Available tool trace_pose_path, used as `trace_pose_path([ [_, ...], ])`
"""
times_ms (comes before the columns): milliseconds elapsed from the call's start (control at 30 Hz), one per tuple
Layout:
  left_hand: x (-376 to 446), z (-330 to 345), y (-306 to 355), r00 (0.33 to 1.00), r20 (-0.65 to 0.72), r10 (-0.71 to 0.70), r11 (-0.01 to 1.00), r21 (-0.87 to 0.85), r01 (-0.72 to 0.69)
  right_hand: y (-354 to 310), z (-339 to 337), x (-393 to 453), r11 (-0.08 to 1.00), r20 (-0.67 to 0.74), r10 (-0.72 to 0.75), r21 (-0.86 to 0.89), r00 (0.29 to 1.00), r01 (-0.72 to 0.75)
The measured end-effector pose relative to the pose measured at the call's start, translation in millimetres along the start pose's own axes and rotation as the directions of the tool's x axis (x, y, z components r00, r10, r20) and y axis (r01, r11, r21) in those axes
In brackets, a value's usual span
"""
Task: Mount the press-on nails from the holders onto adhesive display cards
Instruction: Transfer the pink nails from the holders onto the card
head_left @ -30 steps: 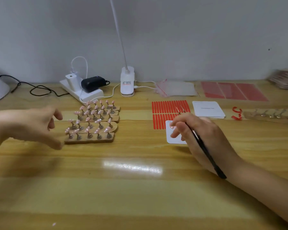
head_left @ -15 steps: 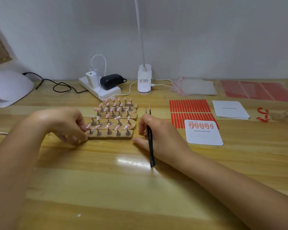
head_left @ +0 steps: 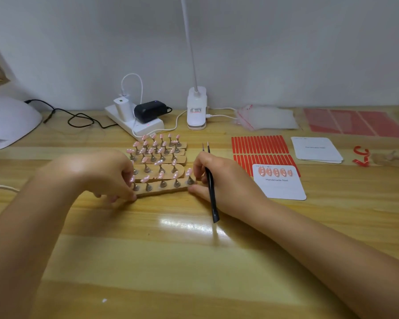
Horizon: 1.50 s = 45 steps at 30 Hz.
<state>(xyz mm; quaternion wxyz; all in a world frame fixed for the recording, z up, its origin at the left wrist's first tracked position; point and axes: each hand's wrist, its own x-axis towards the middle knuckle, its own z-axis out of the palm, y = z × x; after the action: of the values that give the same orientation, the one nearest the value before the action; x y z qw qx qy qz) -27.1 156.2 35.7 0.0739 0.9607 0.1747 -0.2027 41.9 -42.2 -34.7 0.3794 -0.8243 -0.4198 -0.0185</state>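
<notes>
Several wooden holder strips (head_left: 161, 191) lie in rows mid-table, each carrying pink press-on nails (head_left: 145, 179) on small metal stands. My left hand (head_left: 101, 173) grips the left end of the nearest strip with curled fingers. My right hand (head_left: 224, 183) touches that strip's right end and holds black tweezers (head_left: 211, 192), tips pointing away from me. To the right lies a white display card (head_left: 283, 189) printed "Handmade Nail" with several pink nails along its top edge.
Red adhesive strip sheets (head_left: 259, 145) lie behind the card, a stack of blank cards (head_left: 316, 149) further right. A power strip (head_left: 134, 123), lamp clamp (head_left: 196, 109), plastic bags (head_left: 265, 117) and a white nail lamp (head_left: 7, 122) line the back wall.
My left hand reached in and took hold of the nearest holder strip. My right hand left the display card and came to the strip's right end, tweezers still in it.
</notes>
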Motion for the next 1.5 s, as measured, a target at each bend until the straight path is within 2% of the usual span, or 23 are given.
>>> trace_pose_path([
  [200,-7,5,22,0.992,-0.079,0.095,0.971,0.226,-0.075,8,-22,-3,0.998,0.078,-0.033,-0.049,0.996,0.037],
  [333,-9,12,36,0.952,-0.171,0.252,0.94,0.278,-0.199,15,-46,-12,0.999,0.017,-0.036,0.002,0.999,0.036],
  [400,-9,16,43,0.913,-0.226,0.34,0.931,0.22,-0.292,21,-63,-22,0.999,-0.022,-0.035,0.02,0.999,0.035],
  [533,-5,16,59,0.795,-0.395,0.461,0.859,-0.028,-0.512,38,-92,-46,0.999,-0.134,0.002,0.041,0.991,0.003],
  [600,1,16,73,0.738,-0.482,0.472,0.813,-0.087,-0.576,49,-101,-52,0.997,-0.209,0.049,0.07,0.977,-0.036],
  [700,14,19,95,0.693,-0.562,0.451,0.786,-0.116,-0.607,67,-107,-58,0.993,-0.322,0.102,0.091,0.941,-0.076],
  [967,48,33,128,0.723,-0.592,0.355,0.749,-0.282,-0.599,95,-109,-67,0.99,-0.378,0.14,0.067,0.915,-0.124],
  [1367,56,55,128,0.745,-0.596,0.301,0.763,-0.319,-0.563,97,-108,-67,0.983,-0.325,0.169,-0.01,0.931,-0.182],
  [1500,56,55,129,0.726,-0.616,0.307,0.772,-0.284,-0.568,96,-109,-66,0.98,-0.331,0.186,0.001,0.925,-0.197],
])
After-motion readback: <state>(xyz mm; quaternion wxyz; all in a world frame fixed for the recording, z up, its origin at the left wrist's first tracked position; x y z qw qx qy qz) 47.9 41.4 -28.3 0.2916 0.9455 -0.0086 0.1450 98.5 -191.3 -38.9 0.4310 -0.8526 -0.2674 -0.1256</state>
